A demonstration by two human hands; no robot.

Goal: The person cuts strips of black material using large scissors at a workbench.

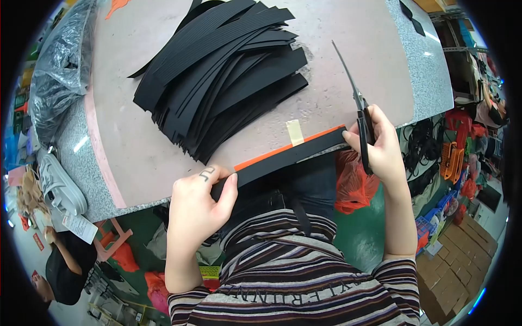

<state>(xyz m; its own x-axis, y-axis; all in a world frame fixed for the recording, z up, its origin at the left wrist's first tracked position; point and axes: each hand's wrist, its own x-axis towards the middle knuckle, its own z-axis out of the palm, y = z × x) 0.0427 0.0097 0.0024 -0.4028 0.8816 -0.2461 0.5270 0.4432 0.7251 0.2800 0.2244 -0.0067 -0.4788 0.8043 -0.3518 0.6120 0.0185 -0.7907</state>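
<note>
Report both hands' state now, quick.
Left hand: closed on the black strip.
Right hand: closed on scissors, thumb pinching the strip's other end.

Matt black ribbed strips (223,76) are piled on a smooth pinkish board (348,65). The bench (429,70) is speckled stone. Scissors (356,103) have metal blades; clear plastic (60,65) looks glossy.
</note>
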